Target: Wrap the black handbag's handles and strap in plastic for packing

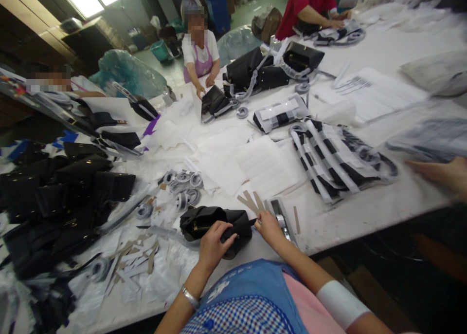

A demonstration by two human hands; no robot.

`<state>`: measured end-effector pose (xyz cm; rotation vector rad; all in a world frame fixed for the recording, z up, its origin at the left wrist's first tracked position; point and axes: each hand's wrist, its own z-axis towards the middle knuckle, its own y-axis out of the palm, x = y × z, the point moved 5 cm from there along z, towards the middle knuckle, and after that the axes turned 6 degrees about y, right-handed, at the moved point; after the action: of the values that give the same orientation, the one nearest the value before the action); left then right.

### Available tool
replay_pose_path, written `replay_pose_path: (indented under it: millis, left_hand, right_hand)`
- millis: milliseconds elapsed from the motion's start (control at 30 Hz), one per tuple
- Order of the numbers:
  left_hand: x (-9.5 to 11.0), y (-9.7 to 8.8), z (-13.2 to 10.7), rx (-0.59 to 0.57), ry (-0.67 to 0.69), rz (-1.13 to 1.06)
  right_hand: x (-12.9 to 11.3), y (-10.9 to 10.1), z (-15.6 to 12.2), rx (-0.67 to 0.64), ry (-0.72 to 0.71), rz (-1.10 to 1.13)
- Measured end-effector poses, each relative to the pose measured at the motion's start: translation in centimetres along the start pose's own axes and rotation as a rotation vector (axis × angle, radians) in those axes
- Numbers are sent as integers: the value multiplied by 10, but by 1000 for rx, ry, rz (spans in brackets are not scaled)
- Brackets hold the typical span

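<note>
A black handbag (239, 222) with gold-coloured fittings lies on the white table right in front of me, its opening toward the left. My left hand (215, 244) is closed on the near side of this bag, thumb and fingers gripping its black material. Pinched in my right hand (269, 229) is the end of a black strap (251, 223) that runs from the bag. Beside that hand lies a shiny metal-and-dark object (280, 217) whose kind I cannot make out. Several brown card strips (251, 201) fan out just beyond it.
Black bags (69, 188) are heaped at left, near wrapped strap coils (188, 180) and scattered strips (134, 261). White sheets (268, 163) and wrapped black bags (335, 158) lie ahead. Co-workers sit across the table; another person's hand (441, 173) reaches in at right.
</note>
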<state>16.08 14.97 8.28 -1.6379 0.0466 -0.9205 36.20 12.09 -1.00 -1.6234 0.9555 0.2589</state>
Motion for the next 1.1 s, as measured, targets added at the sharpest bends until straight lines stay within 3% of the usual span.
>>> replay_pose_path:
  millis: [133, 233, 300, 700, 1000, 1100]
  left_hand:
    - [-3, 1, 1, -7, 4, -32]
    - [-2, 2, 2, -10, 18, -56]
    - [-1, 2, 2, -17, 26, -63]
    - [-5, 2, -2, 39, -27, -77]
    - [-6, 0, 0, 11, -16, -159]
    - [-7, -3, 4, 11, -105, -175]
  right_hand:
    - [-26, -13, -15, 30, -147, -5]
    - [-52, -15, -26, -110, -384, 112]
    - [-59, -13, -28, -190, -431, 175]
    - [-29, -4, -17, -156, -68, 164]
    - [-35, -3, -17, -226, -191, 272]
    - [-39, 1, -17, -226, -206, 303]
